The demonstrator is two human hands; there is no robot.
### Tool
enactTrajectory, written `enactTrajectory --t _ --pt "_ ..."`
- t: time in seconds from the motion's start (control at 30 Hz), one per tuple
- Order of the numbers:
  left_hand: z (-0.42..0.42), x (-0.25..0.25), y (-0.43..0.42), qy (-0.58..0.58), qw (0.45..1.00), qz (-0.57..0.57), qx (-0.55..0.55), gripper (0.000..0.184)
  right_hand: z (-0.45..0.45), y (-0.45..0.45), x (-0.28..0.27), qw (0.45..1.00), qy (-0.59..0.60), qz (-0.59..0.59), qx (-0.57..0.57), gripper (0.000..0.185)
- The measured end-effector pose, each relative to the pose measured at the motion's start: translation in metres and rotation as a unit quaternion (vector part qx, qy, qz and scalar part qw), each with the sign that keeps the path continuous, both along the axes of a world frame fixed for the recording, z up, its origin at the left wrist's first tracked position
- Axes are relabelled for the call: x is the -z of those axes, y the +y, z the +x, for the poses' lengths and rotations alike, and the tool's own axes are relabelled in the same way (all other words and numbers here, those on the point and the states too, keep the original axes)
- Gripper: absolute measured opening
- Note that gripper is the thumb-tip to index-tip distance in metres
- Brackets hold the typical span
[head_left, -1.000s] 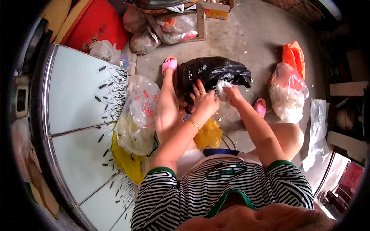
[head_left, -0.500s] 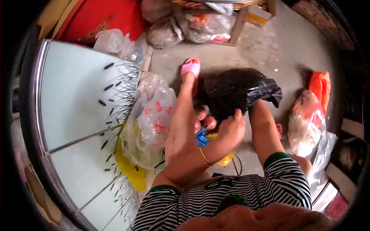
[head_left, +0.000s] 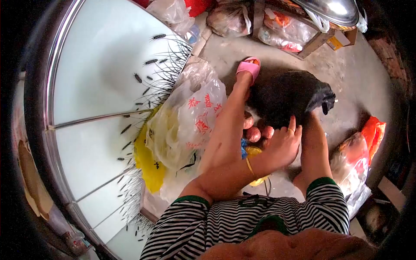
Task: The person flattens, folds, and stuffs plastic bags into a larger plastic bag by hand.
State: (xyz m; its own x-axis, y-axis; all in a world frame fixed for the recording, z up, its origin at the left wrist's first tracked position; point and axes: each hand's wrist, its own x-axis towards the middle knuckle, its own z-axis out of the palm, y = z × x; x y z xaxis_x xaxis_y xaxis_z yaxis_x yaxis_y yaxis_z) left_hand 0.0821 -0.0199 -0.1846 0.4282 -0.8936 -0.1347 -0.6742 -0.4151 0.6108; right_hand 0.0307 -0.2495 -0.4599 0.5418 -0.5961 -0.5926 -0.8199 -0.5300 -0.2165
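Observation:
A black plastic bag [head_left: 284,93] lies on the floor in front of me, its gathered edge standing up at the right. My right forearm [head_left: 316,138] reaches up to that edge, and the hand itself is hidden by the bag. At the bag's near side is my left hand [head_left: 284,145], its index finger stretched out over the black plastic and the other fingers partly bent. A gold bracelet [head_left: 249,167] circles the left wrist. Several round, reddish-pink vegetables [head_left: 254,133] lie just left of the bag; their kind is unclear.
White plastic bags [head_left: 186,117] with red print lie left of my leg, against a glass-fronted cabinet [head_left: 104,78]. A yellow bag [head_left: 255,180] and a bit of blue plastic [head_left: 244,147] sit under my left arm. Clear and orange bags [head_left: 353,158] stand at right.
The view has shifted, so the floor things appear further right. My left hand's index finger has straightened from a bent, pinching shape. The right hand stays hidden at the bag.

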Motion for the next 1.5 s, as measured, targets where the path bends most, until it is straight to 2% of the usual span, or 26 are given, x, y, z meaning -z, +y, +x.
enactTrajectory --t 0.03,0.13,0.2,0.27,0.3,0.33,0.4,0.43,0.47,0.53,0.6,0.67,0.73,0.77,0.87,0.93,1.0,1.07,1.1,1.13,1.23,1.3,1.33,1.37,1.4,1.5 --pt "0.003 -0.006 0.002 0.036 0.999 -0.034 -0.013 0.051 -0.002 0.001 -0.002 1.000 -0.011 0.001 0.002 0.038" --pt "0.028 -0.028 0.005 -0.053 0.987 -0.139 -0.066 0.059 -0.011 -0.006 -0.003 0.996 -0.088 0.011 0.019 0.038" --pt "0.054 -0.046 0.016 -0.070 0.985 -0.077 -0.137 0.057 -0.014 -0.026 0.000 0.979 -0.195 0.047 0.047 0.038" --pt "0.093 -0.043 0.046 -0.119 0.982 -0.052 -0.137 0.058 -0.031 -0.043 0.002 0.930 -0.320 0.126 0.127 0.038" --pt "0.108 -0.054 0.058 -0.108 0.979 0.054 -0.167 0.059 -0.046 -0.043 -0.008 0.891 -0.371 0.180 0.188 0.038" --pt "0.121 -0.065 0.071 -0.098 0.963 0.159 -0.195 0.059 -0.054 -0.023 -0.043 0.856 -0.391 0.218 0.260 0.037" --pt "0.146 -0.011 0.117 -0.139 0.939 0.195 -0.246 0.053 -0.066 0.027 -0.136 0.759 -0.432 0.282 0.398 0.036" --pt "0.155 0.011 0.140 -0.134 0.931 0.222 -0.255 0.050 -0.074 0.039 -0.172 0.755 -0.410 0.295 0.419 0.039" --pt "0.160 0.014 0.161 -0.079 0.931 0.272 -0.230 0.044 -0.087 0.043 -0.178 0.718 -0.450 0.295 0.442 0.040" --pt "0.172 0.045 0.202 -0.172 0.905 0.313 -0.231 0.036 -0.108 0.051 -0.202 0.698 -0.491 0.278 0.441 0.040" --pt "0.201 0.047 0.231 -0.154 0.911 0.291 -0.247 0.028 -0.125 0.058 -0.222 0.701 -0.532 0.255 0.401 0.043" --pt "0.194 -0.006 0.242 -0.182 0.916 0.116 -0.338 0.023 -0.129 0.074 -0.255 0.700 -0.568 0.218 0.374 0.042" --pt "0.184 -0.069 0.238 -0.037 0.910 -0.017 -0.413 0.021 -0.128 0.089 -0.281 0.706 -0.588 0.228 0.322 0.043" --pt "0.178 -0.089 0.237 -0.045 0.902 -0.114 -0.415 0.019 -0.124 0.099 -0.295 0.709 -0.596 0.234 0.296 0.043" --pt "0.176 -0.123 0.228 -0.066 0.887 -0.270 -0.367 0.020 -0.105 0.132 -0.331 0.727 -0.596 0.261 0.219 0.045" --pt "0.147 -0.160 0.211 -0.035 0.885 -0.317 -0.339 0.019 -0.093 0.160 -0.359 0.724 -0.588 0.327 0.153 0.049" --pt "0.131 -0.172 0.198 -0.029 0.885 -0.354 -0.302 0.019 -0.078 0.186 -0.373 0.753 -0.558 0.327 0.115 0.066" --pt "0.099 -0.172 0.165 -0.025 0.843 -0.479 -0.244 0.019 -0.071 0.208 -0.388 0.731 -0.572 0.358 0.104 0.075" --pt "0.087 -0.169 0.156 -0.052 0.853 -0.488 -0.179 0.021 -0.069 0.217 -0.396 0.686 -0.603 0.393 0.104 0.076" --pt "0.068 -0.169 0.142 0.006 0.856 -0.490 -0.164 0.023 -0.067 0.226 -0.402 0.640 -0.631 0.426 0.104 0.077" --pt "-0.003 -0.173 0.113 0.281 0.881 -0.362 -0.117 0.023 -0.061 0.228 -0.402 0.510 -0.721 0.443 0.155 0.084" --pt "-0.029 -0.134 0.084 0.134 0.883 -0.451 0.011 0.019 -0.072 0.215 -0.399 0.553 -0.702 0.427 0.141 0.084" --pt "-0.049 -0.131 0.080 0.138 0.903 -0.406 0.017 0.019 -0.078 0.212 -0.399 0.574 -0.690 0.420 0.135 0.084" --pt "-0.059 -0.134 0.074 0.079 0.905 -0.413 0.060 0.019 -0.086 0.211 -0.401 0.588 -0.718 0.356 0.103 0.064" --pt "-0.067 -0.142 0.070 0.019 0.903 -0.417 0.102 0.020 -0.094 0.208 -0.403 0.599 -0.695 0.366 0.155 0.056" --pt "-0.075 -0.121 0.057 0.112 0.946 -0.258 0.162 0.030 -0.117 0.196 -0.413 0.605 -0.658 0.339 0.292 0.026"
